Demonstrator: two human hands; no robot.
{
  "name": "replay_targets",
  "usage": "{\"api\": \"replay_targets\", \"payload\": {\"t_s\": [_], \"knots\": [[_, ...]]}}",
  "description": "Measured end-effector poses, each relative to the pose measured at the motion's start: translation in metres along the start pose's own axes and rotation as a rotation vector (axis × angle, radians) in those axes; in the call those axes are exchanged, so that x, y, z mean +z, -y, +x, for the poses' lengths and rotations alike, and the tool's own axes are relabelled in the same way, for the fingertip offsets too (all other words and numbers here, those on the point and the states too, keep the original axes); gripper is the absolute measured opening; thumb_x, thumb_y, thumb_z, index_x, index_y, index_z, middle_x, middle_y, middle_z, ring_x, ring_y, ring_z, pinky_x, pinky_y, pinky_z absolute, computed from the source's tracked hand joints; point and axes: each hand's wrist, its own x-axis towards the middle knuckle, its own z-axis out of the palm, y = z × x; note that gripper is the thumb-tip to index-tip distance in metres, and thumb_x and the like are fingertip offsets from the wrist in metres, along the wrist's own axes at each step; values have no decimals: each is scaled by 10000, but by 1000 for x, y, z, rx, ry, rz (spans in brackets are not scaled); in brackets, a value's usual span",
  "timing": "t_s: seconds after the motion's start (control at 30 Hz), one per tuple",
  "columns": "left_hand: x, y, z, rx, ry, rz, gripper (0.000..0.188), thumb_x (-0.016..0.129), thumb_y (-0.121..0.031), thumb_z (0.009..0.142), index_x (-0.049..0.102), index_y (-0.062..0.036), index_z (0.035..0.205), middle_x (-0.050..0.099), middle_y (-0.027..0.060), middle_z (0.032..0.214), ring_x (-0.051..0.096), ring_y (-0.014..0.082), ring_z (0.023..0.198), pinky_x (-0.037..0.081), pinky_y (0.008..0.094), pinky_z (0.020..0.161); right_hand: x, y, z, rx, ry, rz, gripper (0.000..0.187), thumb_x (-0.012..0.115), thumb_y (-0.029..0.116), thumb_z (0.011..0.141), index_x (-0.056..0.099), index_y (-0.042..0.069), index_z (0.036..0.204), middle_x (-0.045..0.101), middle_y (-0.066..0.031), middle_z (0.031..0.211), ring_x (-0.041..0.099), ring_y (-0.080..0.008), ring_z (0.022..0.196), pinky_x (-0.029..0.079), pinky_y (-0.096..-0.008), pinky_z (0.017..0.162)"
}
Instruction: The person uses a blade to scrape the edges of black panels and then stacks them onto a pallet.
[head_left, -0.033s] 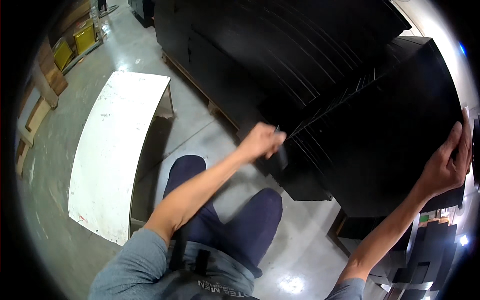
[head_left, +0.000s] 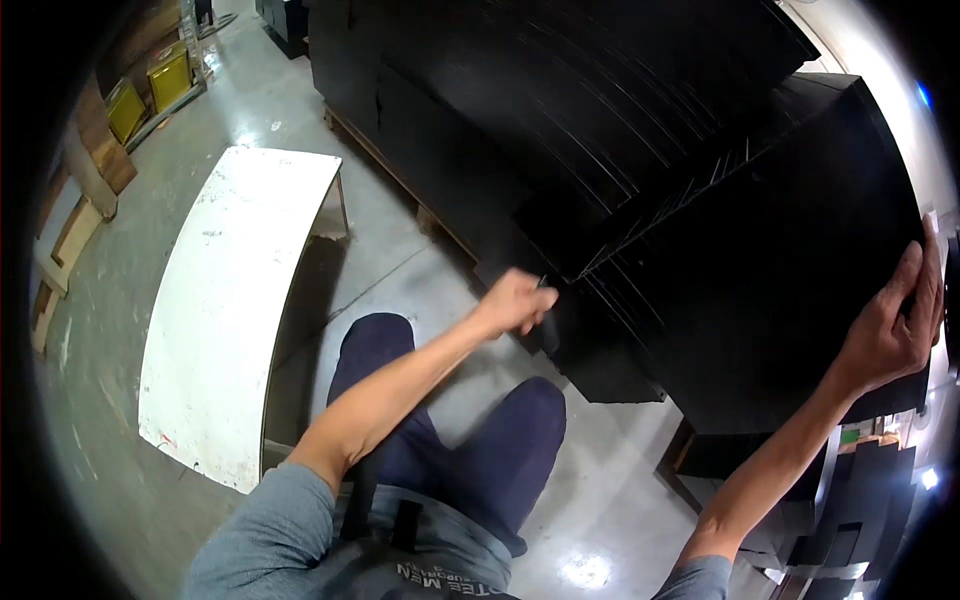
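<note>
My left hand (head_left: 515, 301) is closed near the lower corner of a large black sheet stack (head_left: 470, 150). A small dark object pokes out between its fingers, too dark and smeared to name. My right hand (head_left: 890, 325) lies with fingers extended along the right edge of a black panel (head_left: 780, 230), its thumb on the panel's face. This panel leans up from the stack, and thin pale lines run along the fold between them. Black flaps stick out by my left hand at the panel's lower end.
A low white-topped bench (head_left: 225, 310) stands on the grey floor to my left. A wooden pallet (head_left: 400, 190) shows under the stack. More black pieces (head_left: 850, 530) lie at lower right. Yellow cans (head_left: 168, 77) stand at the far left beside wooden boards (head_left: 85, 180).
My left hand has moved slightly down and to the left, away from the fold, still closed. My right hand stays in place on the panel's edge.
</note>
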Motion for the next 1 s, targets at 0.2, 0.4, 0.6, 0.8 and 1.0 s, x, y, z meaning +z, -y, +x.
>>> {"api": "replay_targets", "payload": {"t_s": [0.2, 0.4, 0.6, 0.8, 1.0], "knots": [[12, 11, -37, 10, -349, -206, 392, 705, -315, 964, 586, -67, 686, 578, 45, 583, 544, 124, 504, 419, 281, 493, -1, 16, 4, 88, -108, 78, 213, 654, 107, 971, 751, 108, 1161, 757, -71, 1135, 695, -182, 1059, 516, -351, 985], [37, -202, -61, 922, -402, -307, 245, 663, -214, 1006, 655, -25, 851, 635, 71, 727, 567, 126, 648, 460, 283, 615, -6, 34, 8, 159, -163, 151, 266, 692, 98, 937, 752, 122, 1195, 760, -79, 1121, 692, -214, 1052, 466, -350, 991], [117, -308, -85, 1029, 16, -130, 187, 680, -203, 992, 701, -18, 1003, 629, 34, 763, 572, 108, 656, 431, 247, 605, -52, 25, 21, 250, -57, 357, 234, 725, 135, 846, 747, 11, 1043, 751, -165, 1009, 701, -292, 945, 479, -409, 909], [90, -273, -55, 818, -105, -23, 113, 654, -206, 1013, 708, -109, 1037, 654, -60, 891, 590, 31, 770, 463, 187, 686, -62, 43, 22, 344, -71, 729, 405, 719, 397, 808, 769, 12, 924, 668, -240, 1140, 534, -376, 1111, 333, -472, 1037], [82, -251, -25, 1009, 50, 173, 308, 563, -185, 1056, 649, -54, 1322, 664, 46, 1237, 642, 137, 1160, 514, 263, 1019, -78, 34, -6, 346, -95, 849, 160, 826, 215, 683, 764, 72, 651, 650, -207, 1185, 467, -333, 1136, 310, -451, 1058]]}}
